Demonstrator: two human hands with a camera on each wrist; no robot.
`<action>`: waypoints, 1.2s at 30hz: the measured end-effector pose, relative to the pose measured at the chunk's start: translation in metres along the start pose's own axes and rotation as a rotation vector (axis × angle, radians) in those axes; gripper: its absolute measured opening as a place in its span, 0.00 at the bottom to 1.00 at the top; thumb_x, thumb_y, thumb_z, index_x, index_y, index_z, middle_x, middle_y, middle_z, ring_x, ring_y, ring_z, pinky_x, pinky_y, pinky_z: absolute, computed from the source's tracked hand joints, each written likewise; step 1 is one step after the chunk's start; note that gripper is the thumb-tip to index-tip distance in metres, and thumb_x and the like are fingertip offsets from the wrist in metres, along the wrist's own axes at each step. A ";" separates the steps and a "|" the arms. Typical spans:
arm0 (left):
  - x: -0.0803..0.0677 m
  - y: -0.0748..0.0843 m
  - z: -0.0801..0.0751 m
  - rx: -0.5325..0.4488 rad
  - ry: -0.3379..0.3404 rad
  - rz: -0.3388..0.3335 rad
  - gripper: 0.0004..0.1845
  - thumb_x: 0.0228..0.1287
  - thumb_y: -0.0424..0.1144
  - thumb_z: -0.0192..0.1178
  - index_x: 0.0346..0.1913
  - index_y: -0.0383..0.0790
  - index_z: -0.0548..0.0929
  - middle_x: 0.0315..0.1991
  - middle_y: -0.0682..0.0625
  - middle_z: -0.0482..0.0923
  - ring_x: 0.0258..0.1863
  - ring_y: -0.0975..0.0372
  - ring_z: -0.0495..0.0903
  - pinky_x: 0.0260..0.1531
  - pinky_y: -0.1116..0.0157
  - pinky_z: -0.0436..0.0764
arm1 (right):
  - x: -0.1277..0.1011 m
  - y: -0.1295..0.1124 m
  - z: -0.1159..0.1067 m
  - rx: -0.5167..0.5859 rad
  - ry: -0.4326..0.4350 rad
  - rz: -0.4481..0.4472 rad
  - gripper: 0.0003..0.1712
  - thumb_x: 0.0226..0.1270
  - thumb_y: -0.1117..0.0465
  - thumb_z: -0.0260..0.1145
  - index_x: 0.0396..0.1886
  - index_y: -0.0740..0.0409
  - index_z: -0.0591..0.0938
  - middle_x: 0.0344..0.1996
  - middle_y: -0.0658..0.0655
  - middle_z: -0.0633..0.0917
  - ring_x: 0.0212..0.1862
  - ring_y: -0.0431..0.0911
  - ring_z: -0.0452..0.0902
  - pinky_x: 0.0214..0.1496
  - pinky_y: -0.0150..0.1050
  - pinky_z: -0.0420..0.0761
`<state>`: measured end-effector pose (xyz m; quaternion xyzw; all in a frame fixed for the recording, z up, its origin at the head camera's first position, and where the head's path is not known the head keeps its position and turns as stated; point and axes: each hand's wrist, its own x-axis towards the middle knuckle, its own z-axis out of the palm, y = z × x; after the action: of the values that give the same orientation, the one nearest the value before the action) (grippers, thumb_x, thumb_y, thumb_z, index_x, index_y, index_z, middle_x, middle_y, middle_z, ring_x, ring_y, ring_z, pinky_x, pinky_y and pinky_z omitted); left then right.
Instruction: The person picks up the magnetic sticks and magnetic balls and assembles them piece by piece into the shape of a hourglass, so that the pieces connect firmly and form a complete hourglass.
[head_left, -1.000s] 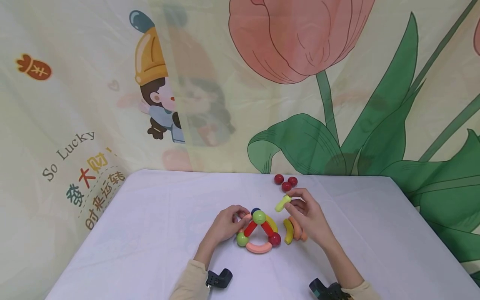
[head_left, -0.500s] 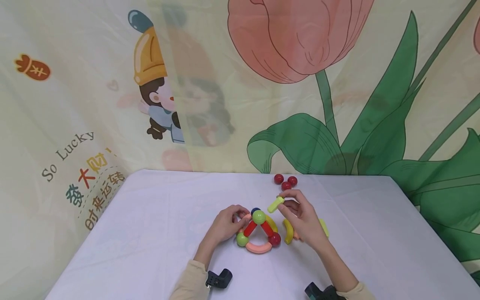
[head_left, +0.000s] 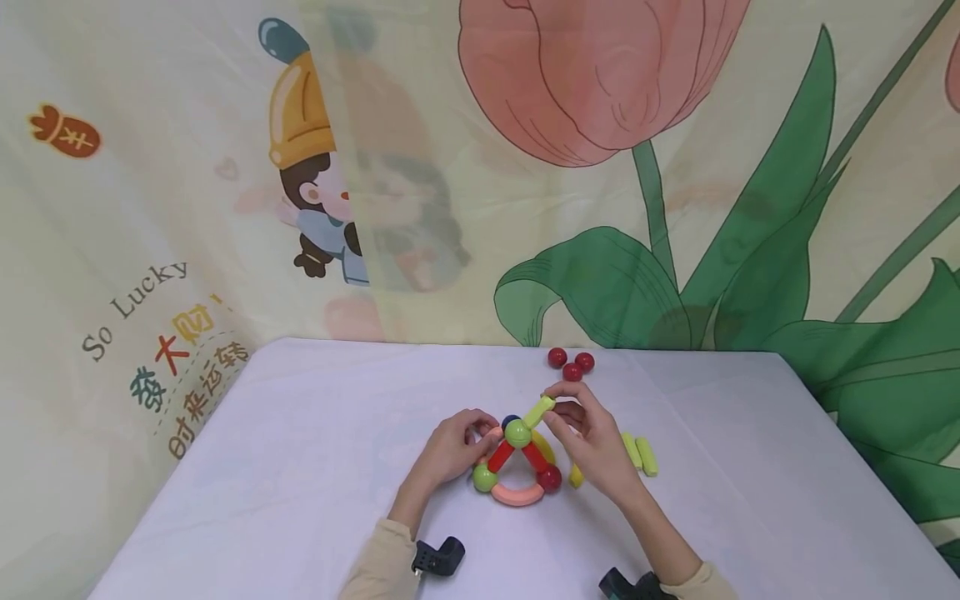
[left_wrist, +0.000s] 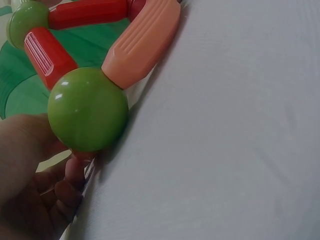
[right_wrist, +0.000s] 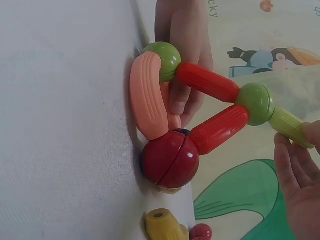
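Observation:
A frame of magnetic balls and rods stands on the table, with two red rods (head_left: 501,457) rising to a green ball (head_left: 517,433) at its top. Along its base a curved pink rod (right_wrist: 148,97) joins another green ball (left_wrist: 88,109) to a dark red ball (right_wrist: 171,160). A blue ball (head_left: 511,420) and a yellow curved rod show behind. My left hand (head_left: 453,447) holds the pink rod at the frame's back left, its fingers partly hidden by the green ball. My right hand (head_left: 595,442) pinches a light-green rod (right_wrist: 290,127), its end against the top ball.
Three red balls (head_left: 572,372) lie near the table's back edge. Right of the frame are a curved yellow rod (right_wrist: 165,225) and light-green rods (head_left: 647,457), partly behind my right hand. A printed cloth (head_left: 420,208) hangs behind the table.
My right hand has moved left and slightly down, bringing the light-green rod from mid-air to the top green ball. My left hand and the frame have stayed put.

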<state>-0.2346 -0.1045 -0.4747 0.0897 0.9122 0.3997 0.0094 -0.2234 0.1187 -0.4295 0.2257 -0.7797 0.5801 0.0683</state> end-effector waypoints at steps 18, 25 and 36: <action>-0.010 0.012 -0.020 0.103 -0.137 -0.096 0.10 0.60 0.41 0.59 0.41 0.41 0.76 0.23 0.51 0.71 0.22 0.62 0.68 0.21 0.68 0.66 | 0.003 0.007 -0.044 -0.212 -0.005 0.018 0.17 0.68 0.62 0.60 0.54 0.55 0.71 0.48 0.54 0.78 0.44 0.43 0.79 0.50 0.25 0.76; -0.009 0.013 -0.023 0.174 -0.109 0.083 0.25 0.61 0.39 0.60 0.62 0.53 0.71 0.53 0.47 0.70 0.36 0.62 0.74 0.30 0.67 0.75 | 0.003 0.023 -0.076 -0.399 -0.132 0.124 0.13 0.68 0.62 0.60 0.50 0.55 0.74 0.46 0.57 0.80 0.47 0.47 0.77 0.48 0.36 0.79; -0.005 0.003 -0.017 0.107 -0.131 0.171 0.17 0.62 0.35 0.61 0.54 0.51 0.80 0.47 0.53 0.75 0.41 0.64 0.74 0.42 0.68 0.78 | -0.003 0.034 -0.111 -0.532 -0.237 0.304 0.14 0.68 0.61 0.58 0.50 0.61 0.76 0.43 0.57 0.80 0.44 0.49 0.74 0.41 0.38 0.78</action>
<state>-0.2309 -0.1153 -0.4615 0.1936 0.9186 0.3432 0.0299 -0.2526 0.2308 -0.4255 0.1468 -0.9312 0.3292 -0.0539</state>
